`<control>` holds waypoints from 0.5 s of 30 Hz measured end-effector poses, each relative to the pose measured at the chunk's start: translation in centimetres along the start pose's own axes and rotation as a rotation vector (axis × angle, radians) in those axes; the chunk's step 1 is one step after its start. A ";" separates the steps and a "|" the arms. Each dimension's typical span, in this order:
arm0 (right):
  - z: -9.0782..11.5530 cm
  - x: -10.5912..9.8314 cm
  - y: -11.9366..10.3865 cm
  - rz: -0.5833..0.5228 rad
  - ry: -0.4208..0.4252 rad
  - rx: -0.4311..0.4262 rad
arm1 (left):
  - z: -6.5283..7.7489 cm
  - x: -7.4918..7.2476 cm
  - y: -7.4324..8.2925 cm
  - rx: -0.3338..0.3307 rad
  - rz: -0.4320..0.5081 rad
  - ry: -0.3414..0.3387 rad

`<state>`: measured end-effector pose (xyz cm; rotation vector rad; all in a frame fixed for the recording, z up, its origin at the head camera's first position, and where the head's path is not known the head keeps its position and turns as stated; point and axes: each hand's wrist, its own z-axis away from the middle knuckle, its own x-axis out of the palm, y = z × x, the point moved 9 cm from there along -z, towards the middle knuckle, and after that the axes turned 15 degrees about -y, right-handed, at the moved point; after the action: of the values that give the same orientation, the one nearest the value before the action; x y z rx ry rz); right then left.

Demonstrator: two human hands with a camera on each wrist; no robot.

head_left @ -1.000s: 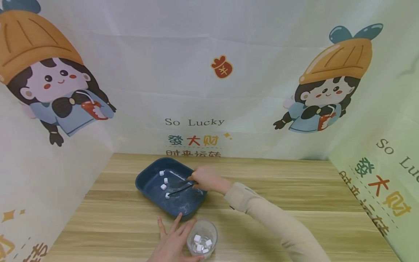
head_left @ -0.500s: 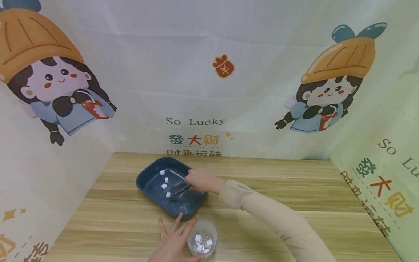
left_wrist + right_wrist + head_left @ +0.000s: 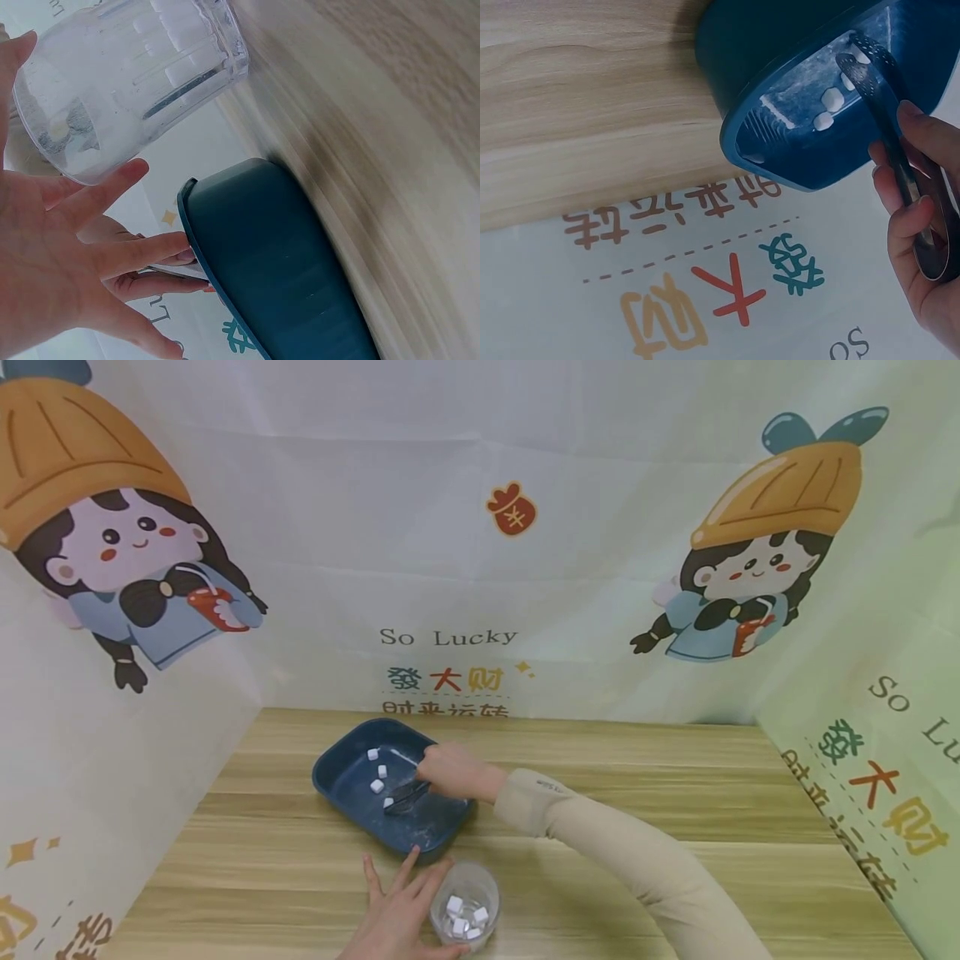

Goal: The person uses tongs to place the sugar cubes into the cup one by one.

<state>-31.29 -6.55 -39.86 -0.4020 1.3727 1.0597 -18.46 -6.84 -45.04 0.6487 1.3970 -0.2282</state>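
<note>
My right hand (image 3: pixel 457 772) grips metal tongs (image 3: pixel 892 135) over the dark blue basin (image 3: pixel 352 806). In the right wrist view, the tong tips stand on either side of a white cube (image 3: pixel 860 54) at the basin's floor; whether they squeeze it I cannot tell. A row of other white cubes (image 3: pixel 377 787) lies close by. My left hand (image 3: pixel 397 914) has its fingers spread, with thumb and index finger against a clear glass (image 3: pixel 127 82) and another fingertip at the basin's rim. Several white cubes (image 3: pixel 455 906) lie in the glass.
A wood-grain table (image 3: pixel 637 818) carries the basin and the glass, which stands just in front of the basin. Printed cloth walls (image 3: pixel 577 568) rise at the back and both sides.
My right hand has moved slightly left and turned, bringing the tong tips around the nearest cube in the basin. The left hand and glass stay in place.
</note>
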 end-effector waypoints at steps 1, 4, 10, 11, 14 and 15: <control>0.0 -0.1 0.1 -0.002 0.002 0.003 | 0.0 0.0 0.0 -0.001 -0.003 0.003; 0.1 -0.3 0.3 -0.021 0.002 0.008 | 0.0 -0.1 0.0 -0.005 -0.013 0.007; 0.3 -0.2 0.5 -0.054 -0.009 0.014 | 0.0 -0.1 0.0 -0.006 -0.005 0.003; 0.3 -0.2 0.6 -0.060 -0.009 0.015 | 0.0 -0.1 0.0 -0.005 -0.005 0.005; 0.4 0.1 0.8 -0.083 -0.013 0.023 | 0.0 -0.1 0.0 -0.002 -0.017 0.015; 0.4 0.1 0.9 -0.090 -0.013 0.025 | 0.0 -0.1 0.1 -0.002 -0.020 0.018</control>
<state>-31.76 -5.72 -39.60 -0.4334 1.3428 0.9689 -18.46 -6.82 -44.92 0.6368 1.4215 -0.2381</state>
